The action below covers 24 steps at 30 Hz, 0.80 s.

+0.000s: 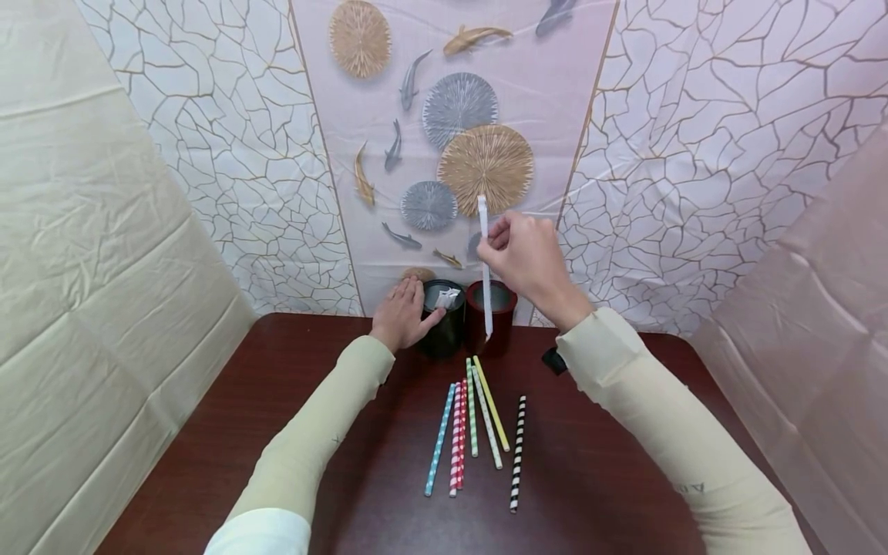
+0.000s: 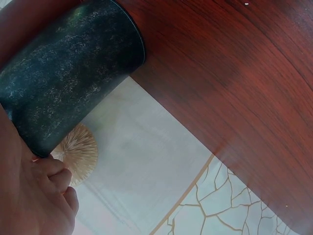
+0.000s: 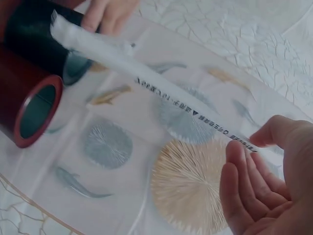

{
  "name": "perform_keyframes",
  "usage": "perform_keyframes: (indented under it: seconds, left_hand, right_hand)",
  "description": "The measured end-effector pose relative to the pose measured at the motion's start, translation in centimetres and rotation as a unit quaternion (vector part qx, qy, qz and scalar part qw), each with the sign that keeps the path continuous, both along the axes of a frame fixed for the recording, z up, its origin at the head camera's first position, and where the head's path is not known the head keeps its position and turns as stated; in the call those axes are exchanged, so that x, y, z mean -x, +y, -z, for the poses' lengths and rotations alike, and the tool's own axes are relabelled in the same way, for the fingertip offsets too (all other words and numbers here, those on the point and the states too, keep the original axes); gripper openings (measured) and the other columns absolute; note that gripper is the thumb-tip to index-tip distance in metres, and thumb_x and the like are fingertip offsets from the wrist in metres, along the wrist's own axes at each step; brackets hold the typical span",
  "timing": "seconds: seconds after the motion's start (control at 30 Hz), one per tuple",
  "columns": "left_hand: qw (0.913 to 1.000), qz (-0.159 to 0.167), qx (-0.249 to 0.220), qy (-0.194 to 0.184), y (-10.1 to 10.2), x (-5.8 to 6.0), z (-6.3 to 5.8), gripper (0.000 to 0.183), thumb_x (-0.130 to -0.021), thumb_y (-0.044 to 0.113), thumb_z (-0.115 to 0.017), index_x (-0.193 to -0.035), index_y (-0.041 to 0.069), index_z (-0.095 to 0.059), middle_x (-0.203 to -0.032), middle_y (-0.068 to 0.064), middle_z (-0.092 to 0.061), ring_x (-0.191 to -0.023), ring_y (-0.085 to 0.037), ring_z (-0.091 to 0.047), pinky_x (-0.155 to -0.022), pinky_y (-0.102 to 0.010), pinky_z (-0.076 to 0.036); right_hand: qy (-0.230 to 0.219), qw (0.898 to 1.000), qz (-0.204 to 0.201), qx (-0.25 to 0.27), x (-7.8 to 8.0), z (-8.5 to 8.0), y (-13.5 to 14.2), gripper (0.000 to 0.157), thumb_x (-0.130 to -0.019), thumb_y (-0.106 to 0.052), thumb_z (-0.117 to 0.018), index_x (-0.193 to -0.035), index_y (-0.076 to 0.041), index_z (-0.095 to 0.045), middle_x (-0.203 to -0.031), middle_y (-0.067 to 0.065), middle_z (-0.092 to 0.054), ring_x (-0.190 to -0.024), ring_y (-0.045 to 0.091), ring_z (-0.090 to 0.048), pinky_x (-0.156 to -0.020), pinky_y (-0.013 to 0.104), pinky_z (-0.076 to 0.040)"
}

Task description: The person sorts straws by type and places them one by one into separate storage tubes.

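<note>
My left hand (image 1: 401, 314) holds the black cup (image 1: 444, 339) by its left side, thumb across the front and fingers behind. Crumpled white paper (image 1: 448, 298) shows at the mouth of this cup. My right hand (image 1: 530, 254) pinches a white paper-wrapped straw (image 1: 485, 262) near its upper part. The straw hangs nearly upright, its lower end overlapping the dark red cup (image 1: 501, 335) in the head view. Printed characters run along the wrapper in the right wrist view, where the open mouth of the red cup (image 3: 56, 103) faces the camera.
Several patterned straws lie on the dark wood table (image 1: 333, 493), among them a blue one (image 1: 440, 439), a yellow one (image 1: 492, 405) and a black-striped one (image 1: 518, 455). A small black object (image 1: 553, 361) is by the right sleeve. Patterned cloth (image 1: 388, 254) hangs behind the cups.
</note>
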State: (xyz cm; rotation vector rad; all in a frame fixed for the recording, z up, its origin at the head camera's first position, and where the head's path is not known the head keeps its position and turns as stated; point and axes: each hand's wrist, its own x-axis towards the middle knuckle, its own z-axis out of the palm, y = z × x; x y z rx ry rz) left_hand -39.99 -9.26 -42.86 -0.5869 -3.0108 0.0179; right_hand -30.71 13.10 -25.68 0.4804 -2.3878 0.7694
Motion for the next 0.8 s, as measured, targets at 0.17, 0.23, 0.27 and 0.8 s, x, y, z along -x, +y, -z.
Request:
perform_keyframes:
  seconds: [0.17,0.23,0.27,0.8]
  left_hand:
    - [1.0000,0.000,0.003,0.001,0.0,0.0,0.0,0.093,-0.109,0.069,-0.022,-0.167,-0.003,-0.017,-0.176,-0.021,-0.018,-0.166,-0.032,-0.017,-0.135,-0.044,-0.018]
    - [1.0000,0.000,0.002,0.001,-0.1,0.0,-0.1,0.092,-0.109,0.069,-0.022,-0.167,-0.003,-0.017,-0.176,-0.021,-0.019,-0.166,-0.033,-0.018,-0.135,-0.044,-0.017]
    - [1.0000,0.001,0.001,0.002,-0.1,0.0,-0.1,0.092,-0.109,0.068,-0.022,-0.167,-0.003,-0.018,-0.176,-0.022,-0.019,-0.166,-0.033,-0.018,-0.135,-0.044,-0.017]
    - [0.9998,-0.001,0.010,0.015,0.1,-0.1,0.0,0.093,-0.109,0.069,-0.021,-0.167,-0.003,-0.020,-0.175,-0.022,-0.021,-0.165,-0.032,-0.020,-0.135,-0.043,-0.020]
  right_hand:
    - [0.017,0.999,0.001,0.031,0.5,-1.5,-0.3,0.015,-0.093,-0.012,-0.068,-0.098,0.001,-0.072,-0.092,0.017,-0.081,-0.083,0.027,-0.080,-0.081,0.043,-0.064]
    - [0.022,0.999,0.002,0.041,0.8,-1.8,-0.4,0.016,-0.093,-0.013,-0.068,-0.099,0.001,-0.072,-0.092,0.017,-0.081,-0.084,0.027,-0.080,-0.084,0.042,-0.064]
    - [0.026,0.999,0.003,0.044,0.9,-1.9,-0.6,0.016,-0.093,-0.013,-0.068,-0.099,0.001,-0.072,-0.092,0.017,-0.081,-0.084,0.027,-0.080,-0.086,0.042,-0.063]
    - [0.034,0.995,-0.013,0.089,4.0,2.0,-2.2,0.015,-0.092,-0.015,-0.070,-0.097,-0.001,-0.072,-0.090,0.014,-0.081,-0.081,0.025,-0.079,-0.080,0.041,-0.064]
